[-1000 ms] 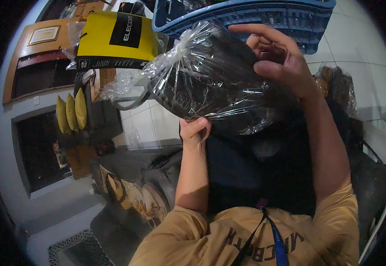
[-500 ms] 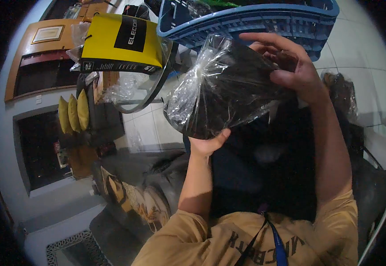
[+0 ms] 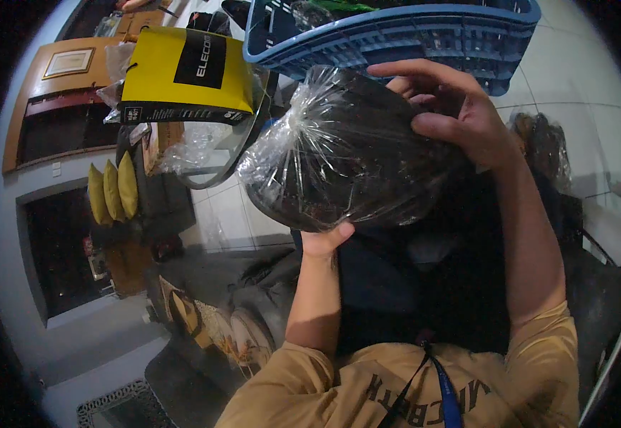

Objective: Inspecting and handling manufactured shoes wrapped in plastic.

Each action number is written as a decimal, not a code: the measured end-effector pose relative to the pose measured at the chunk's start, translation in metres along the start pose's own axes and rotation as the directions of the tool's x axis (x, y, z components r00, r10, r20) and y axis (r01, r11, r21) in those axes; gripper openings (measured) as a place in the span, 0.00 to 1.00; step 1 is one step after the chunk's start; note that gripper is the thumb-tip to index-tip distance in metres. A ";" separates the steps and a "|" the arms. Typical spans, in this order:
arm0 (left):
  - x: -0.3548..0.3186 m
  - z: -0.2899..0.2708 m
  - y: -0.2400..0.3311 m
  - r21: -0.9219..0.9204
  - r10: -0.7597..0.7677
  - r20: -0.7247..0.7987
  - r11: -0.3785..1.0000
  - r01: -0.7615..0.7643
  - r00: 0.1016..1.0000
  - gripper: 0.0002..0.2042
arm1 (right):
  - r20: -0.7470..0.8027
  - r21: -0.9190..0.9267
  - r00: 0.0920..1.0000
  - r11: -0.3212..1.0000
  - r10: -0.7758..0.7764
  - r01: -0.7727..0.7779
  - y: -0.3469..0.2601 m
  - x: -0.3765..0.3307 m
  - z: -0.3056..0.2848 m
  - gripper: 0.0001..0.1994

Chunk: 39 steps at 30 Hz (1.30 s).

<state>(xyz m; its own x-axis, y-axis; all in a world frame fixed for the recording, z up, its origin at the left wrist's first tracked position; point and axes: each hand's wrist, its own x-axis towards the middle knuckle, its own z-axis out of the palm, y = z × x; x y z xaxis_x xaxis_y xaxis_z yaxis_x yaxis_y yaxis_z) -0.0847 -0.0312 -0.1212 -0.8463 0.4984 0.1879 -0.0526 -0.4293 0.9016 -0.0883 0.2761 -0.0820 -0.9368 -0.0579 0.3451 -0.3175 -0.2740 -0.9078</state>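
Observation:
A black, rounded thing in a clear plastic bag (image 3: pixel 367 157) is held up in front of me. Its lower left has a curved, brim-like edge, and the film is gathered into a shiny bunch at the left. My left hand (image 3: pixel 322 241) supports it from below, thumb at the near edge, the other fingers hidden beneath. At the upper right, my right hand (image 3: pixel 467 114) curves around the bag's far side. Its index finger reaches along the top edge, and its thumb lies over the plastic.
A blue plastic crate (image 3: pixel 410 43) stands just beyond the bag. To the left are a yellow and black package (image 3: pixel 160 68) and crumpled clear plastic (image 3: pixel 195 146). Another plastic-wrapped bundle (image 3: pixel 542 146) lies on the tiled floor at the right. A dark sofa (image 3: pixel 210 285) is at lower left.
Both hands have turned the bagged black thing slightly and shifted it left. Its gathered plastic end now points further left and more of its broad face shows.

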 end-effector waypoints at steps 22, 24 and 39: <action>0.027 0.020 0.004 -0.543 -0.049 0.017 0.838 0.050 0.999 0.41 | -0.068 0.086 0.986 0.985 0.155 -0.149 -0.002 -0.003 0.019 0.29; 0.026 0.018 0.004 -0.526 -0.108 -0.098 0.849 0.041 0.989 0.39 | -0.082 0.086 0.984 0.985 0.156 -0.149 -0.002 -0.003 0.020 0.29; 0.044 0.025 0.011 -0.485 -0.338 -0.238 0.854 0.190 0.911 0.34 | -0.203 0.115 0.904 0.926 0.375 -0.359 -0.002 -0.004 0.022 0.33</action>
<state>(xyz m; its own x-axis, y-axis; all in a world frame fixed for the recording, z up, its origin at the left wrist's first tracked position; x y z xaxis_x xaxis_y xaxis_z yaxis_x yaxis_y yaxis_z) -0.1094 0.0050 -0.0935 -0.8792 0.4194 -0.2263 -0.4626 -0.6374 0.6161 -0.0810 0.2553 -0.0763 -0.9962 0.0398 -0.0769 0.0586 -0.3433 -0.9374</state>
